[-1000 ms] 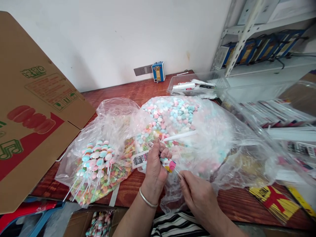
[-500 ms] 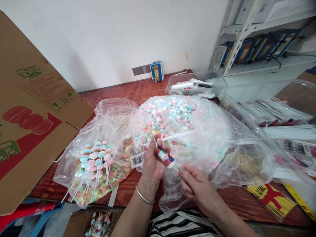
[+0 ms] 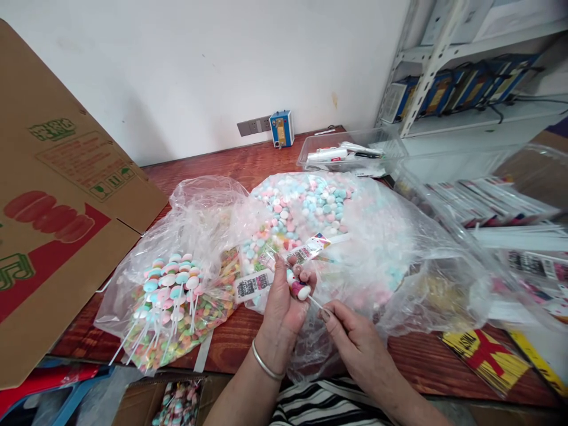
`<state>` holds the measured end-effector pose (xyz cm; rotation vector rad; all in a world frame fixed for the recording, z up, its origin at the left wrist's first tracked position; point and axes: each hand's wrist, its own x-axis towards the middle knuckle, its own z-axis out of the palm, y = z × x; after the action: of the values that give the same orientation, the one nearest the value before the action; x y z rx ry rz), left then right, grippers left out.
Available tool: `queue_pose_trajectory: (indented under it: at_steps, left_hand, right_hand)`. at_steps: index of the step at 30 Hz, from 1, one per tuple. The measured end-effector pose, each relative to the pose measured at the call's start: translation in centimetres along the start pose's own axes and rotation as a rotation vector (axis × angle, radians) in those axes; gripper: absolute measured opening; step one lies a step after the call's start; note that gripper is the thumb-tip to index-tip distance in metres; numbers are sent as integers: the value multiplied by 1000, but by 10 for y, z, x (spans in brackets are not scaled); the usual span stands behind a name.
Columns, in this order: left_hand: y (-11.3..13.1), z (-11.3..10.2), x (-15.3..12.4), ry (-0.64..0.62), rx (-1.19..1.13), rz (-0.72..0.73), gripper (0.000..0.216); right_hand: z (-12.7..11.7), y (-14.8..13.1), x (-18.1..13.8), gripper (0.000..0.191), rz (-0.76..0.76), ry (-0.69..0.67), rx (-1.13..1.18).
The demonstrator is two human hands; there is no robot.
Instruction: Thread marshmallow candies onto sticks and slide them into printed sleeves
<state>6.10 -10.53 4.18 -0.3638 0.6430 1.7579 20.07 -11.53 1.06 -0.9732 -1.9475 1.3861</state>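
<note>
My left hand (image 3: 280, 307) is closed around a narrow printed wrapper sleeve (image 3: 306, 253) and the candy end of a lollipop skewer (image 3: 296, 287). My right hand (image 3: 350, 334) pinches the skewer's thin white stick (image 3: 318, 305) just below the candy. Both hands hover over the near edge of a large clear bag of loose pastel candy discs (image 3: 306, 204). To the left lies a second clear bag (image 3: 177, 290) holding several finished candy skewers on white sticks.
A big cardboard box flap (image 3: 57, 207) leans at the left. A clear tray with a glue gun (image 3: 346, 155) sits at the back, a blue device (image 3: 278, 128) by the wall socket. Plastic-covered printed sleeves (image 3: 497, 204) and a yellow-red packet (image 3: 488, 355) lie right. Metal shelving (image 3: 444, 65) stands behind.
The candy skewer has slid further into the printed sleeve in my left hand. My right hand moved up along the stick towards the left hand.
</note>
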Motion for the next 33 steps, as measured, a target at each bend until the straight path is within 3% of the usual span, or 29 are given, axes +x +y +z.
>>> queue_pose_trajectory:
  at_steps: [4,7,12,16,20,23,28,33]
  left_hand:
    - [8,1,1,63,8,-49,33]
    - [-2,-1,-3,65,47,-9,33]
    - [-30,-10,-12,-61,174,-48,22]
    - [-11,-3,-7,-130,146,61,29]
    - [15,9,0,-163,109,176,20]
    - [8,9,-1,-184,100,126,15]
    - [-18,-2,-8,-163,178,99,27]
    - [-13,-7,-12,-168,256,73,31]
  right_hand:
    - [-1,-1,-4,29,-29,14,-63]
    - [0,-3,-2,29,-53,31,-81]
    - [2,0,6,23,-83,110,-85]
    - [-3,-1,1,29,-43,87,-79]
    - [-2,-7,-8,31,-66,24,-63]
    - [5,-9,-7,29,-92,38,-92]
    - [8,-5,0,29,-93,69,-78]
    - [0,-1,2,30,-11,95,4]
